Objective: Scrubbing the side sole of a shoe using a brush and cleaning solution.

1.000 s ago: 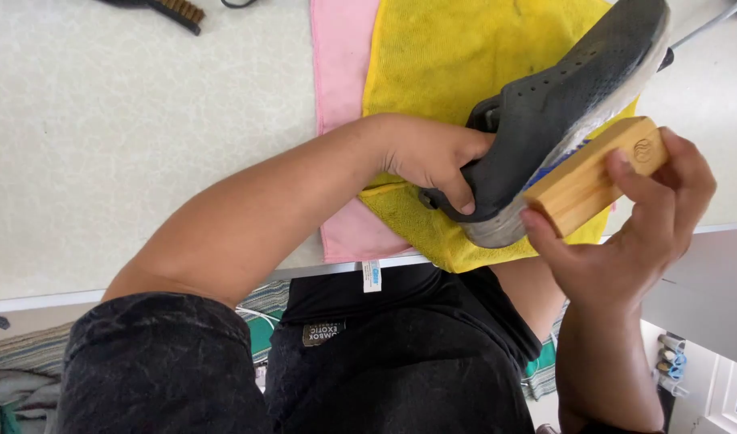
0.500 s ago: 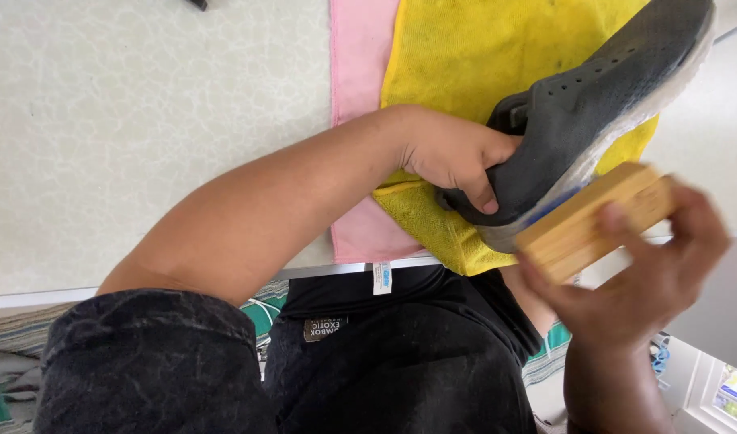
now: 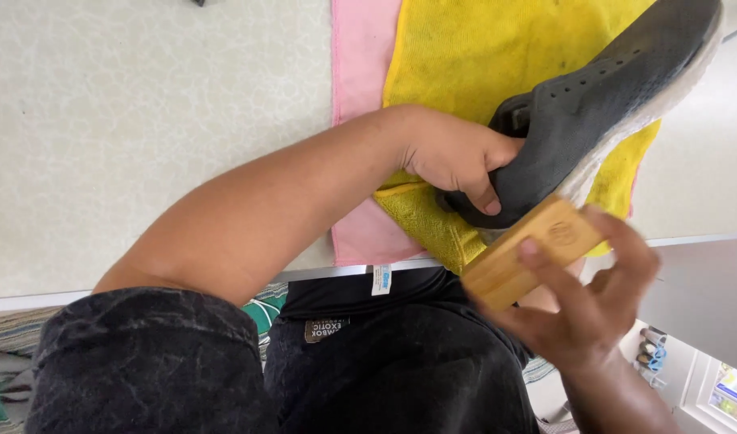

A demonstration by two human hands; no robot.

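My left hand point(image 3: 457, 157) grips the heel end of a dark grey sneaker point(image 3: 601, 104) with a white sole, held tilted above the table edge. My right hand point(image 3: 589, 301) holds a wooden brush block point(image 3: 533, 253) pressed against the sneaker's sole near the heel. Its bristles are hidden against the shoe. Under the shoe lies a yellow cloth point(image 3: 481, 56) on top of a pink cloth point(image 3: 356, 72).
The cloths rest on a pale speckled table point(image 3: 143, 120) whose front edge runs across the view. My dark shirt and lap point(image 3: 384, 354) fill the space below the edge. A dark object shows at the table's far edge point(image 3: 198, 2).
The wooden brush has slid down and left along the sole, from mid-sole towards the heel. The left hand keeps the shoe held in much the same place.
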